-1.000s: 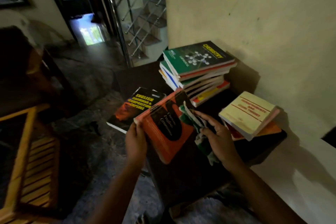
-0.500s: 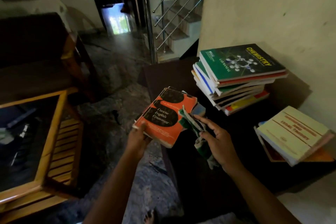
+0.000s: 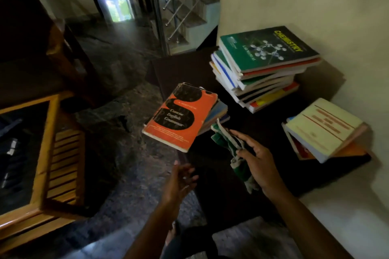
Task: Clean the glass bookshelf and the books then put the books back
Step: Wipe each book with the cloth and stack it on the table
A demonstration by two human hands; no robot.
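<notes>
orange book (image 3: 181, 115) flat at left edge of table (image 3: 263, 124), long axis running away toward stairs (image 3: 189, 17), left hand (image 3: 179, 183) loose, empty, right hand (image 3: 261, 166) gripping cloth (image 3: 223, 139)

The orange book (image 3: 181, 115) covers most of a blue-edged book (image 3: 220, 110), which shows only along its right side. The right hand (image 3: 260, 164) hides the middle of the green and white cloth (image 3: 220, 140) it grips. The left hand (image 3: 181, 181) is blurred, its fingers hard to separate. The red title on the cream book (image 3: 324, 128) is smeared and unreadable, and the lower books (image 3: 303, 151) beneath it show only corners. The wooden table (image 3: 48, 153) is cut off at the left edge.
</notes>
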